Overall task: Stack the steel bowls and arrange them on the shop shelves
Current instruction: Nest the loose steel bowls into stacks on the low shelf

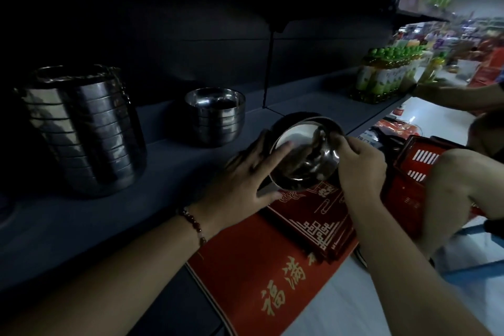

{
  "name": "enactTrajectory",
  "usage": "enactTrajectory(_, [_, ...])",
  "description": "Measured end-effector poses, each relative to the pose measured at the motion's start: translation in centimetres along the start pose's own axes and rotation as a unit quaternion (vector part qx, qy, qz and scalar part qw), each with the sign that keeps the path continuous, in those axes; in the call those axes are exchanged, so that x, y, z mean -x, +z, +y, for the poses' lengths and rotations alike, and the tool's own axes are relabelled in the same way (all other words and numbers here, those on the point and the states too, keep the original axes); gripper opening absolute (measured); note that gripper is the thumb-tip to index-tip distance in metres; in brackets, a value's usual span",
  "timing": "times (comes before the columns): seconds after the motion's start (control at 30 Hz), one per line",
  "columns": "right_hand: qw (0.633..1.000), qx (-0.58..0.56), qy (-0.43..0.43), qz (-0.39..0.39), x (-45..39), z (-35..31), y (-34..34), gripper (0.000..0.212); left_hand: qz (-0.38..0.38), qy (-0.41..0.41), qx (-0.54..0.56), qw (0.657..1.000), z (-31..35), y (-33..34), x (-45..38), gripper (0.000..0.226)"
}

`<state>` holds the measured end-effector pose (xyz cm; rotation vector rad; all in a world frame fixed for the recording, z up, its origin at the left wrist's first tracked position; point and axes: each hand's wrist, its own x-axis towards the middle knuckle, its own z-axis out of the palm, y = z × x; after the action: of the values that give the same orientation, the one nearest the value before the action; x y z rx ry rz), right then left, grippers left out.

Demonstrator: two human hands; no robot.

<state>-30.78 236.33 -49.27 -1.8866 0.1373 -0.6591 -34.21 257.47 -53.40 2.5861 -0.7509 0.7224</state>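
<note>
From the head camera, two hands hold one steel bowl tipped toward the camera, just over the front edge of the dark shelf.

The right hand pinches the bowl's rim on its right side, with fingers curled over the edge. That grip is closed on the bowl. The left hand touches the bowl's left side with straight fingers; one finger lies inside the rim and the thumb points under the bowl. This grip is open and only rests on the bowl. A second dark rim shows just behind the held bowl, but I cannot tell if it is another bowl.

Two stacks of bowls stand on the shelf. The small stack is to the left of the grip and a little farther back; it looks like about five bowls. The tall stack is far to the left of the grip; it has roughly ten bowls, hard to count in the dark.

The left wrist wears one bead bracelet.

Below the grip lie red mats with gold writing. Right of the grip sits one red basket. Far to the right and back, many green-capped bottles stand on the shelf. Another person's arm reaches in near them.
</note>
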Motion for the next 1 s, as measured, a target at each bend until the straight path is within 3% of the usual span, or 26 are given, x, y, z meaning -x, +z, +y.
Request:
enactTrajectory(0.1, [0.997, 0.004, 0.064, -0.045, 0.3, 0.1, -0.3, 0.031, 0.011, 0.03, -0.008, 0.999, 0.5, -0.2, 0.3, 0.109])
enactTrajectory(0.2, [0.992, 0.026, 0.092, -0.088, 0.6, -0.3, -0.4, 0.033, 0.04, 0.006, 0.047, 0.998, 1.4, -1.2, 0.4, 0.098])
enactTrajectory(0.27, [0.989, 0.0, 0.1, -0.108, 0.8, -0.8, -0.5, 0.034, 0.053, -0.041, 0.117, 0.991, 1.6, -1.7, 0.4, 0.09])
enactTrajectory(0.33, [0.985, -0.04, 0.101, -0.133, 1.0, -1.2, -0.2, 0.028, 0.061, -0.106, 0.243, 0.962, 1.6, -1.7, 0.5, 0.083])
enactTrajectory(0.4, [0.983, -0.055, 0.08, -0.157, 1.4, -1.7, 0.4, 0.026, 0.082, -0.167, 0.318, 0.93, 1.3, -1.5, 0.5, 0.076])
enactTrajectory(0.47, [0.978, -0.044, 0.046, -0.198, 2.3, -2.5, 1.2, 0.044, 0.098, -0.212, 0.35, 0.907, 1.0, -1.5, 0.5, 0.073])
enactTrajectory(0.63, [0.952, -0.012, -0.075, -0.296, 3.6, -4.1, 1.9, 0.067, 0.158, -0.25, 0.361, 0.885, -0.4, -2.3, -0.4, 0.076])
enactTrajectory(0.73, [0.957, 0.002, -0.12, -0.265, 3.5, -4.1, 2.9, 0.072, 0.184, -0.246, 0.389, 0.868, -1.5, -2.9, -1.0, 0.078])
enactTrajectory(1.0, [0.959, -0.133, -0.16, -0.191, 2.7, -5.2, 6.9, 0.047, 0.299, -0.236, 0.357, 0.853, -3.9, -2.6, -2.5, 0.083])
